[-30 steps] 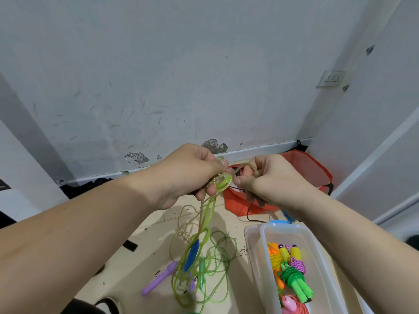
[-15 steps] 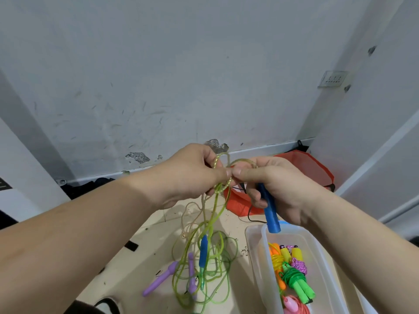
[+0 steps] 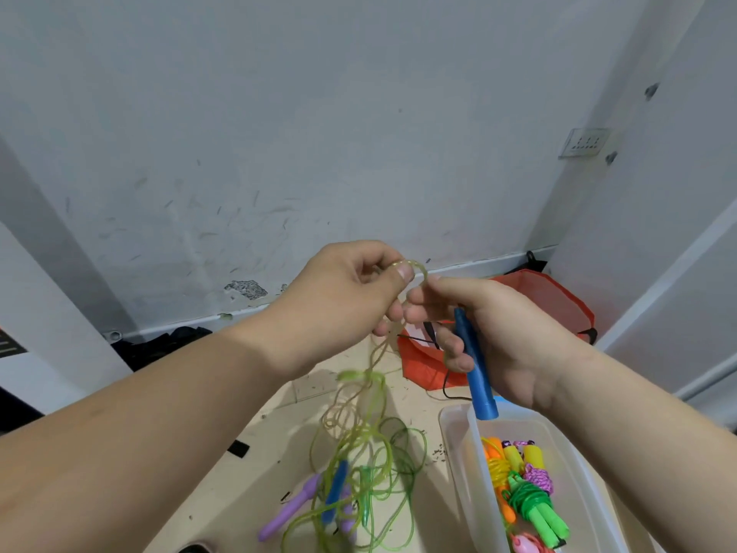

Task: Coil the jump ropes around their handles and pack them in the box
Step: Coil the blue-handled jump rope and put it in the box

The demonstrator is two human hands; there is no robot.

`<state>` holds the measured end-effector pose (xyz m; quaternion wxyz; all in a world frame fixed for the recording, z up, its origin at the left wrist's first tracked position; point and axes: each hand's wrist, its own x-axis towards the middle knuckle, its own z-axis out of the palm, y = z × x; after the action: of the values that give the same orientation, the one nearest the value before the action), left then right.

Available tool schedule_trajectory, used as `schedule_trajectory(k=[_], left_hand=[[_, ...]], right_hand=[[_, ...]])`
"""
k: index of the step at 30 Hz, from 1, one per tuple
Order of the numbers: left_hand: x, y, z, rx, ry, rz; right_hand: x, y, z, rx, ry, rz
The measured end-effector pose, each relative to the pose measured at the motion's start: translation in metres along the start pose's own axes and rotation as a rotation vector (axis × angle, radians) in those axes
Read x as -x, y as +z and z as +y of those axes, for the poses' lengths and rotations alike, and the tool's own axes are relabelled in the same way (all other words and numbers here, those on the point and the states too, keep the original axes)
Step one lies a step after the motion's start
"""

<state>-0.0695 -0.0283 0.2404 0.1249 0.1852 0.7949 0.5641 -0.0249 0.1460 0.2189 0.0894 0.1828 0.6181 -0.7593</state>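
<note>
The yellow-green jump rope [image 3: 375, 387] is up in both hands at the middle of the view, a small loop of it arching between them. The left hand [image 3: 343, 301] pinches that loop between thumb and forefinger. At three o'clock of it, almost touching, the right hand [image 3: 502, 341] curls its lower fingers round the rope's blue handle [image 3: 476, 369], with the forefinger stretched toward the loop. The handle slants, its butt end pointing down to about five o'clock, just above the far rim of the box. From the left hand the rope drops toward six o'clock and spreads into loose tangled loops above the floor [image 3: 239, 492]. We see its second blue handle [image 3: 336, 486] among those loops, blurred, and we cannot tell whether it hangs or lies. Mixed in there is a darker green cord [image 3: 412, 461], and at seven o'clock of the tangle lie purple handles [image 3: 287, 512]. The clear plastic box [image 3: 454, 464] stands on the floor at four o'clock of the tangle, under the right forearm. In it lie coiled ropes: a green bundle [image 3: 538, 510], a yellow and orange one [image 3: 498, 470], a purple braided one [image 3: 539, 478] and a pink one [image 3: 524, 546] at the bottom edge. Behind the right hand, at one o'clock of it, a red bag [image 3: 554, 297] sits against the wall, and a wall socket [image 3: 584, 142] is mounted high at two o'clock.
</note>
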Motion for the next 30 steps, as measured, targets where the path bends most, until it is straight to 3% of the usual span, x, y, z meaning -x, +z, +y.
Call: schedule_trajectory(k=[4, 8, 12, 15, 17, 20, 23, 25, 28, 30], left_hand=[[0.000, 0.006, 0.005, -0.021, 0.047, 0.009], [-0.006, 0.005, 0.011, 0.393, -0.047, 0.097], [-0.013, -0.004, 0.018, 0.659, -0.010, 0.124], [-0.014, -0.004, 0.008, 0.432, -0.125, 0.188], [-0.011, 0.001, -0.004, 0.182, -0.153, 0.042], [-0.003, 0.010, -0.017, -0.188, -0.042, -0.286], [-0.008, 0.010, -0.023, -0.550, 0.110, -0.263], [-0.010, 0.011, -0.018, -0.403, 0.065, -0.175], [-0.011, 0.008, 0.003, 0.151, -0.031, 0.071], [-0.012, 0.002, 0.016, 0.429, -0.071, 0.142]], right_hand=[[0.003, 0.000, -0.009, -0.062, -0.067, -0.102], [0.008, 0.005, -0.005, 0.159, -0.125, -0.201], [0.006, 0.011, 0.009, 0.481, -0.190, -0.081], [0.004, 0.013, 0.001, 0.240, -0.244, 0.011], [0.003, 0.015, -0.011, 0.023, -0.269, -0.002], [0.005, 0.021, -0.024, -0.185, -0.252, -0.054], [0.007, 0.022, -0.036, -0.375, -0.240, -0.066], [0.006, 0.019, -0.041, -0.381, -0.249, -0.037], [0.002, 0.009, -0.030, -0.074, -0.225, 0.052], [0.000, 0.005, -0.013, 0.129, -0.177, -0.009]])
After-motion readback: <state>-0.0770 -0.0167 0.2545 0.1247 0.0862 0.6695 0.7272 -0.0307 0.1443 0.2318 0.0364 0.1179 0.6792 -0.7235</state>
